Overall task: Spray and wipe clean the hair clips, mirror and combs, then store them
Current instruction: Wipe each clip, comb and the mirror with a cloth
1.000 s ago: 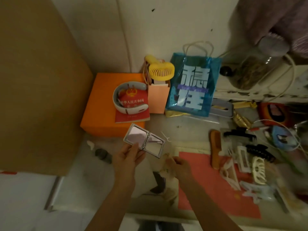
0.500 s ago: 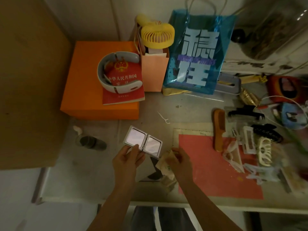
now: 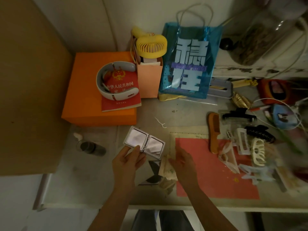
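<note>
You are in the middle of the mirror part of the job. Your left hand (image 3: 129, 161) holds the mirror (image 3: 144, 142) by its near edge, thumb on top. It is a small fold-out mirror, opened flat, and you hold it up just above the table (image 3: 103, 164).

Your right hand (image 3: 182, 161) is over the wipe cloth (image 3: 166, 169), just beside the mirror. It is blurry, so I cannot tell if it holds the cloth or only touches it.

I cannot tell if the glass is clean yet. It looks like wiping is the step now.

A lot is left. The brown comb (image 3: 214, 131) lies on the table near the pink mat (image 3: 210, 177). The black hair clips (image 3: 239, 115) and the white hair clips (image 3: 258, 151) lie in a pile on the right, well apart from your hands. Nothing is put away yet. The small dark bottle (image 3: 90, 146) on the left may be the spray.
</note>
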Motion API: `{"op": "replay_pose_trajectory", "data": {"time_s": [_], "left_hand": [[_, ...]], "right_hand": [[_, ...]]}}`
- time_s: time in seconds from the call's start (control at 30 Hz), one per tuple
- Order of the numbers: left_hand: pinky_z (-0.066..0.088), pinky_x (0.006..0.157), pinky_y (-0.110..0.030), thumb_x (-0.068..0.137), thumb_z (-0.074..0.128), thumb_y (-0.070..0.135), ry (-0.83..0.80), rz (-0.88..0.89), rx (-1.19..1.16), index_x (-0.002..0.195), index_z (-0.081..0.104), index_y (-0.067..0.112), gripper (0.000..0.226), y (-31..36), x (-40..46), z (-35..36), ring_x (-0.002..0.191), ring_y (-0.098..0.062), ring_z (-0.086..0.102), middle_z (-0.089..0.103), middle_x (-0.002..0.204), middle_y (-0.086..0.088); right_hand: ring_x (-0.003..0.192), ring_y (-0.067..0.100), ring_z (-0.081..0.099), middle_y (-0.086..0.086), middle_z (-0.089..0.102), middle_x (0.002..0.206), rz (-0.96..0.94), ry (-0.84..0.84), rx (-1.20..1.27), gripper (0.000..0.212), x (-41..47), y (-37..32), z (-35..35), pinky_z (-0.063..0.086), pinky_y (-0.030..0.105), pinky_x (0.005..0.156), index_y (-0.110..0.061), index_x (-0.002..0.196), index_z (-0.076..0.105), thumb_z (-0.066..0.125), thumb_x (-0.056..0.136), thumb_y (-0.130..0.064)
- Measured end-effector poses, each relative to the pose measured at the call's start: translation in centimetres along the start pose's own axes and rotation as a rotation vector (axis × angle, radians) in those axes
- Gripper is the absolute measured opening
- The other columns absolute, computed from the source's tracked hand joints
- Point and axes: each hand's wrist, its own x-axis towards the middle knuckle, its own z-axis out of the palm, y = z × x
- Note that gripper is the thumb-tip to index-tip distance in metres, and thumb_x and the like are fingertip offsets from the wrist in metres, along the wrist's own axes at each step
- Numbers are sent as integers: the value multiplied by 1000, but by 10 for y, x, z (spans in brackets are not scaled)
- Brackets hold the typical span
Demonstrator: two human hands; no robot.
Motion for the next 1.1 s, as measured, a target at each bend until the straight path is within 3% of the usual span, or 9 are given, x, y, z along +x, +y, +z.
{"op": "replay_pose_trajectory", "data": {"time_s": [0.1,0.27,0.4,0.53,0.67,0.8,0.9,0.97,1.1], "left_hand": [[57,65,-21,89,59,10,-8,18,-26,107,65,20,22,12,-7,6,81,-12,71,74,92,1],[56,62,-19,90,57,10,-73,27,-110,112,62,24,26,33,-24,21,82,-10,71,74,95,3],[56,63,-19,91,55,10,-156,45,-162,110,63,22,24,54,-39,39,80,-11,71,75,94,1],[57,62,-20,91,55,11,-217,59,-211,101,66,18,16,79,-52,59,75,-12,70,74,88,-4],[55,59,-18,92,54,11,-287,140,-203,105,64,9,16,105,-66,78,74,-13,71,73,79,-3],[56,61,-19,90,56,7,-311,157,-263,98,64,11,12,129,-82,94,81,-15,72,75,85,-3],[56,58,-19,89,58,5,-335,153,-310,98,64,7,11,144,-94,103,75,-14,72,75,81,-4],[57,57,-20,88,58,4,-340,146,-336,97,64,7,11,151,-99,107,72,-13,72,75,77,-4],[57,58,-20,87,59,2,-330,133,-365,94,64,7,10,159,-104,115,68,-14,72,74,74,-5]], "right_hand": [[96,13,62,-2,62,107,7,-51,199,38,-11,-33,-20,53,22,76,-16,121,53,65,86,-9],[113,11,56,-15,50,129,-7,-346,550,79,-35,-81,-54,53,21,73,-36,134,35,76,74,-7],[110,14,60,-12,53,130,-83,-307,600,82,-41,-114,-69,55,25,74,-35,133,36,67,74,13],[101,10,65,-10,64,118,-196,-262,658,76,-42,-142,-84,55,25,72,-30,127,46,64,73,20],[105,15,65,-2,68,117,-351,-226,731,72,-46,-176,-104,54,25,77,-22,128,50,75,67,8],[98,2,66,-15,70,106,-475,-218,777,59,-50,-205,-127,53,18,74,-16,124,50,66,74,10],[114,13,60,-5,62,126,-537,-250,791,85,-52,-218,-140,53,24,82,-15,132,46,86,58,-18],[120,14,56,-5,57,134,-533,-292,810,100,-54,-225,-147,53,26,84,-17,136,44,92,49,-24],[121,15,56,-5,57,133,-561,-278,817,101,-55,-233,-155,52,29,88,-22,135,45,93,46,-30]]}}
